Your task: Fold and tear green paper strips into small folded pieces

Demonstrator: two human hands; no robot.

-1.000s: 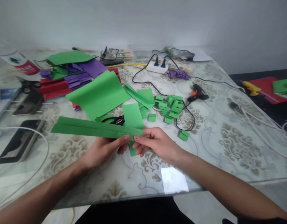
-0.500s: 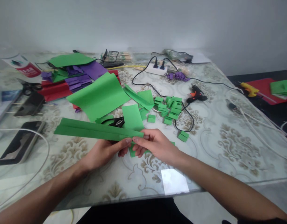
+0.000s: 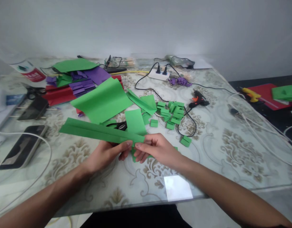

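A long green paper strip (image 3: 96, 130), creased lengthwise, is held above the table in both hands. My left hand (image 3: 112, 151) pinches its lower edge, thumb on top and fingers underneath. At the strip's right end, my right hand (image 3: 154, 147) grips it between thumb and fingers. The two thumbs nearly meet. Behind the strip lie black-handled scissors (image 3: 120, 125), partly covered, and a green paper rectangle (image 3: 136, 122). Several small folded green pieces (image 3: 175, 112) form a pile beyond my right hand, and a single folded piece (image 3: 185, 141) sits apart.
Large green sheets (image 3: 102, 101) and purple paper (image 3: 98, 74) are heaped at the back left. A phone (image 3: 23, 147) lies at the left. Toward the right are a black glue gun (image 3: 199, 99) and a white power strip (image 3: 159, 74) with cords. A yellow glue gun (image 3: 251, 94) is farther right.
Both hands keep their hold on the green strip, which has barely shifted. The whole view has moved slightly, with the tabletop things appearing a little lower.
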